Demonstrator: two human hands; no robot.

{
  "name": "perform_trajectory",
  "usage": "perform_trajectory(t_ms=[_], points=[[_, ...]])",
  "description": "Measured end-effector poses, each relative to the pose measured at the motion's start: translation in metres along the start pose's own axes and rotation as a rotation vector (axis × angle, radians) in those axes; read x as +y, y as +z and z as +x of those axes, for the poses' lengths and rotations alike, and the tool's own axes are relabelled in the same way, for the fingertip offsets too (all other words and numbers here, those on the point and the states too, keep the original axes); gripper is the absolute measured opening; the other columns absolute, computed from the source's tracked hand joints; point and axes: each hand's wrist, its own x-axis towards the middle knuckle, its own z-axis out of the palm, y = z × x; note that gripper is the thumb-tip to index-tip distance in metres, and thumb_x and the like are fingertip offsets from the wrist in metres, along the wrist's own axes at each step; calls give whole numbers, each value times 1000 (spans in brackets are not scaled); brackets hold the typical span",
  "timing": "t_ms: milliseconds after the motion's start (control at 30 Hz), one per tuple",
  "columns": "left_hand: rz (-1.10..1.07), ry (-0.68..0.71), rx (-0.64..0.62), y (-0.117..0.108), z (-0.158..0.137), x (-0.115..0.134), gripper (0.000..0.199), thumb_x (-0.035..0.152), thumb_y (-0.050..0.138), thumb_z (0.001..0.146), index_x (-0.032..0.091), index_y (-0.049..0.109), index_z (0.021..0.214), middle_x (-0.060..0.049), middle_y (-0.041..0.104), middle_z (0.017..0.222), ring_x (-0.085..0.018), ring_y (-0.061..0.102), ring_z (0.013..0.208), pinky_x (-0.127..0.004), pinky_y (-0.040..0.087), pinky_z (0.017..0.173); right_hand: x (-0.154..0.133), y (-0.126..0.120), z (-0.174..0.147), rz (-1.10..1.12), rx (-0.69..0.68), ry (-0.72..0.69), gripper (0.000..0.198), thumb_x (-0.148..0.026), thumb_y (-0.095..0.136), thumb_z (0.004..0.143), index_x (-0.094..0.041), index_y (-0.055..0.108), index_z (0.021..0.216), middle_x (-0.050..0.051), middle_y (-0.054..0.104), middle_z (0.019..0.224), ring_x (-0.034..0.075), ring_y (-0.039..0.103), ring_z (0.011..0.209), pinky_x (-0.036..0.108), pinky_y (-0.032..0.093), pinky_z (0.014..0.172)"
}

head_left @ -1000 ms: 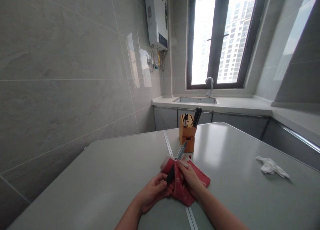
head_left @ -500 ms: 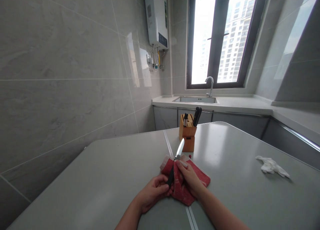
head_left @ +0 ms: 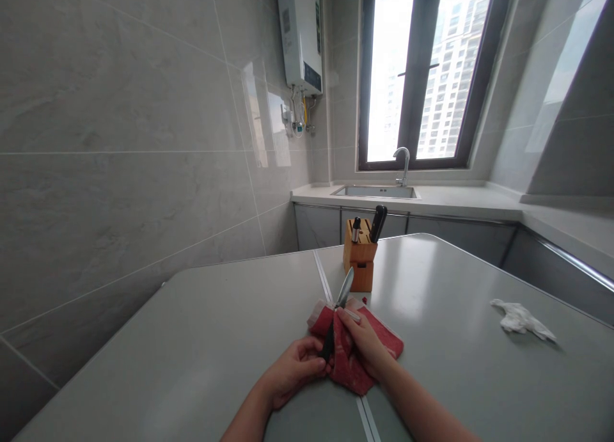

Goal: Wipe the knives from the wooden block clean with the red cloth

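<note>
My left hand (head_left: pixel 298 370) is closed around the end of the black handle of a kitchen knife (head_left: pixel 345 288), whose blade points up and away from me. My right hand (head_left: pixel 365 343) pinches a red cloth (head_left: pixel 352 373) against the knife where handle and blade meet. The cloth hangs in folds below the fingers and spreads to both sides of the knife. A wooden knife block (head_left: pixel 361 263) stands just beyond the blade tip, with black handles sticking out of its top.
A crumpled white tissue (head_left: pixel 522 319) lies on the table (head_left: pixel 230 339) at the right. A small red bit (head_left: pixel 364 300) rests near the block. Behind are a counter with a sink (head_left: pixel 377 191), a tap (head_left: pixel 405 164) and a window.
The blade has turned slightly, from bright to darker grey. Both hands and the cloth stay nearly in place.
</note>
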Motion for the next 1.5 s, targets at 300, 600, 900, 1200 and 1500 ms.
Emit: perform_trajectory(t_ms=[300, 600, 900, 1200, 1500], points=[[58, 33, -1, -1, 1, 1, 26, 15, 78, 64, 11, 63, 85, -6, 65, 86, -14, 58, 77, -24, 41, 72, -4, 3, -4, 28, 7, 17, 40, -57, 62, 69, -18, 60, 70, -1, 60, 60, 16, 55, 59, 26, 44, 59], [97, 64, 27, 1, -1, 0, 28, 16, 80, 63, 13, 61, 82, -4, 63, 83, -15, 58, 77, -24, 40, 70, -4, 2, -5, 34, -64, 16, 35, -53, 62, 73, -18, 60, 74, -2, 59, 63, 15, 55, 64, 26, 45, 63], [73, 54, 39, -8, 1, -8, 30, 13, 80, 61, 13, 58, 82, -2, 62, 79, -12, 57, 73, -22, 39, 66, -1, 2, -6, -29, -124, 0, 33, -49, 62, 75, -17, 57, 69, -2, 58, 64, 13, 52, 61, 25, 42, 61], [70, 101, 75, -7, 3, -8, 34, 14, 82, 58, 13, 63, 87, -5, 63, 89, -18, 59, 86, -25, 42, 73, 0, 2, -7, -210, -196, -70, 35, -48, 64, 73, -15, 66, 83, 5, 67, 83, 21, 59, 80, 32, 45, 77], [91, 142, -21, 5, 2, 1, 47, 17, 80, 61, 13, 65, 105, -11, 66, 99, -26, 58, 99, -35, 41, 89, -10, 6, -13, -226, -269, -86, 34, -44, 65, 73, -18, 68, 93, 7, 70, 94, 25, 61, 92, 37, 44, 87]])
